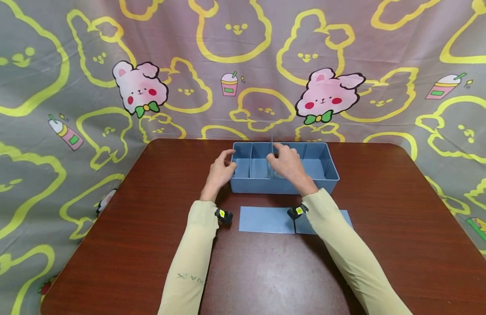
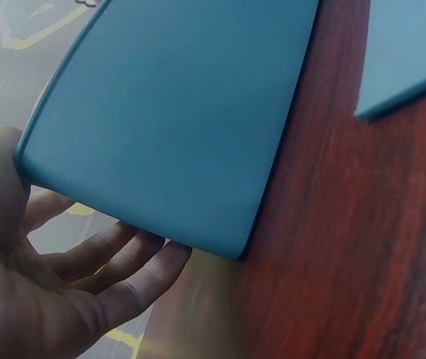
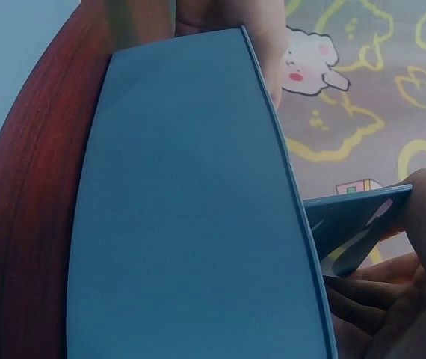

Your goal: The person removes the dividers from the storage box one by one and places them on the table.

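Observation:
A long blue-grey storage box (image 1: 262, 186) stands towards the back of the brown table, with upright dividers parting its inside. My left hand (image 1: 220, 169) grips its left end; in the left wrist view the fingers (image 2: 142, 280) lie along the end wall and the thumb side is at the rim. Reaching over the front wall, my right hand (image 1: 287, 162) pinches a thin divider panel (image 3: 359, 213) whose top stands above the rim near the box's middle. The panel's lower part is hidden behind the front wall in the right wrist view.
Two flat blue-grey panels lie side by side in front of the box, a left one (image 1: 264, 220) and a right one (image 1: 306, 227) partly under my right forearm. The brown table (image 1: 120, 236) ends at a patterned curtain (image 1: 211, 39) behind the box.

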Tool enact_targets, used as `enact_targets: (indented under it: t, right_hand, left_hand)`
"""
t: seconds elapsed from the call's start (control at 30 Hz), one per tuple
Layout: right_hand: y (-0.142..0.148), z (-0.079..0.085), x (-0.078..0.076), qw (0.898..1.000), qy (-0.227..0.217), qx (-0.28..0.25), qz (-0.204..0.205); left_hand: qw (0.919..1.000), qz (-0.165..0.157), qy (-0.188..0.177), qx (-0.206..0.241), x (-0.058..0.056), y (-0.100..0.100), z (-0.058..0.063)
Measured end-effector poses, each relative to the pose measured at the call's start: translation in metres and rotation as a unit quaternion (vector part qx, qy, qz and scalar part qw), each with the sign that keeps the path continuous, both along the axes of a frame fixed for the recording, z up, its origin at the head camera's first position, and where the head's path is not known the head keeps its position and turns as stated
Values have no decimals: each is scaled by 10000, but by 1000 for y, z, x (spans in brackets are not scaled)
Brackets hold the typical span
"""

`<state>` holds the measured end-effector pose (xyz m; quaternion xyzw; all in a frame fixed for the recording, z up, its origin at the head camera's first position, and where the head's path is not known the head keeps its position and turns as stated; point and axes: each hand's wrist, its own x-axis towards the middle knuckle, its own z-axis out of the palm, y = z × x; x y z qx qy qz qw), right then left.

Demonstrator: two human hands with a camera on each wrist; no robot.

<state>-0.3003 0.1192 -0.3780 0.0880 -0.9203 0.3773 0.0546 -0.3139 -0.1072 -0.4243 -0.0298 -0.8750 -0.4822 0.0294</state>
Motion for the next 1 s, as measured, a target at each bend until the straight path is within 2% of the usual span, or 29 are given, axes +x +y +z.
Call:
enact_targets:
  t: [0.37, 0.8, 1.0]
  right_hand:
    - [0, 6, 2, 10000, 81, -4, 18]
    - [1, 12, 4, 9990, 448, -28, 29]
    - [1, 12, 5, 9988, 481, -4, 20]
  left_hand:
    - [10000, -18, -64, 48, -2, 0, 0]
    - [9999, 19, -103, 119, 0, 0, 0]
    - [9998, -28, -153, 141, 0, 0, 0]
